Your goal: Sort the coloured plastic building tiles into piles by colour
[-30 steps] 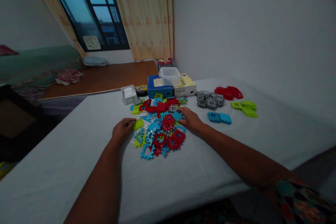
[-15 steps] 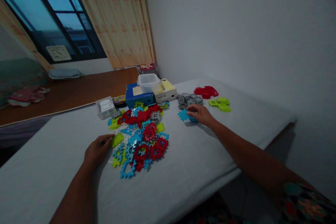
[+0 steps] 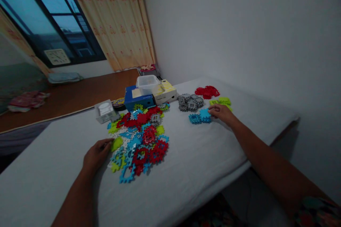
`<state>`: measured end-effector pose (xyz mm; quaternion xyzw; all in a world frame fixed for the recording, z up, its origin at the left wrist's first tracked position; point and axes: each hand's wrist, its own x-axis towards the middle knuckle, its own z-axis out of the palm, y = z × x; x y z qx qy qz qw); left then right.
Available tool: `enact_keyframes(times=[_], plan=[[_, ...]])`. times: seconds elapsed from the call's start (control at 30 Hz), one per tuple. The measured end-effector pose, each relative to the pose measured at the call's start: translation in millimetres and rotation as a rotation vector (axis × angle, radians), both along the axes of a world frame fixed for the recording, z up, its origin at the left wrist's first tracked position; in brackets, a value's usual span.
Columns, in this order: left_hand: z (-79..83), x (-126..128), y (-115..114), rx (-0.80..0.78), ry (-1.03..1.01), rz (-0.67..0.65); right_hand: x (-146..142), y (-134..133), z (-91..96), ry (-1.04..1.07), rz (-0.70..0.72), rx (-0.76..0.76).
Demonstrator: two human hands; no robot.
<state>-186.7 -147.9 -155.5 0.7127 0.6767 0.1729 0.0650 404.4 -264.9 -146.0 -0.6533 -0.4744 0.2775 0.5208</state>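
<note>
A mixed heap of red, blue, green, white and grey interlocking plastic tiles (image 3: 141,136) lies on a white table (image 3: 186,170). My left hand (image 3: 96,154) rests at the heap's left edge, fingers curled on a lime green tile (image 3: 116,143). My right hand (image 3: 222,112) reaches to the right, its fingers touching a small pile of blue tiles (image 3: 200,116). Sorted piles lie near it: grey tiles (image 3: 190,102), red tiles (image 3: 207,92) and green tiles (image 3: 221,102).
A blue box (image 3: 138,97) and a yellow-white box (image 3: 165,92) with a clear plastic tub (image 3: 147,83) on top stand behind the heap. A small white box (image 3: 104,110) sits to their left. The table's right edge (image 3: 282,127) drops off beside the wall.
My right hand left the heap with a blue tile, moved right and set it on the blue pile. The view swung right. My left hand stayed on the green tile.
</note>
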Motion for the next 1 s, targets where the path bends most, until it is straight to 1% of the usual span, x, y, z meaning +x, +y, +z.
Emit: enact_keyframes(times=[0.07,0.13,0.17,0.23,0.3,0.33,0.37,0.43,0.5,0.57,0.67,0.77,0.87,1.0], plan=[[-0.8,0,0,-0.003,-0.003,-0.008,-2,-1,-8.7,-0.012,-0.007,-0.025],[-1.3,0,-1,-0.005,0.001,0.0,-2,-3,-11.4,-0.126,-0.036,-0.034],[-1.6,1,-2,-0.003,0.005,0.003,-3,-4,-9.6,-0.23,-0.057,-0.029],[-2.6,1,-2,0.002,0.008,-0.001,-8,-4,-0.3,-0.475,-0.104,0.003],[-3.9,2,-3,0.005,0.003,-0.003,-23,-3,13.5,-0.659,-0.081,0.061],[-4.4,3,-3,0.004,-0.001,-0.002,-35,-1,20.2,-0.705,-0.025,0.095],[-4.9,3,-4,0.004,-0.006,0.002,-50,1,26.1,-0.726,0.065,0.124],[-5.2,5,-5,0.008,-0.016,0.006,-87,7,33.0,-0.725,0.31,0.158],[-5.0,6,-7,0.017,-0.021,0.002,-127,14,33.0,-0.717,0.54,0.188],[-4.4,7,-8,0.023,-0.022,-0.003,-166,24,27.8,-0.742,0.676,0.26],[-3.0,7,-10,0.009,-0.03,-0.004,-211,40,17.9,-0.835,0.762,0.364],[-2.0,7,-10,-0.002,-0.051,0.0,-238,54,12.5,-0.945,0.818,0.352],[-2.4,7,-10,0.008,-0.058,-0.005,-250,61,12.4,-0.998,0.851,0.317],[-3.7,5,-7,0.002,-0.045,-0.006,-246,58,16.4,-0.953,0.845,0.328]])
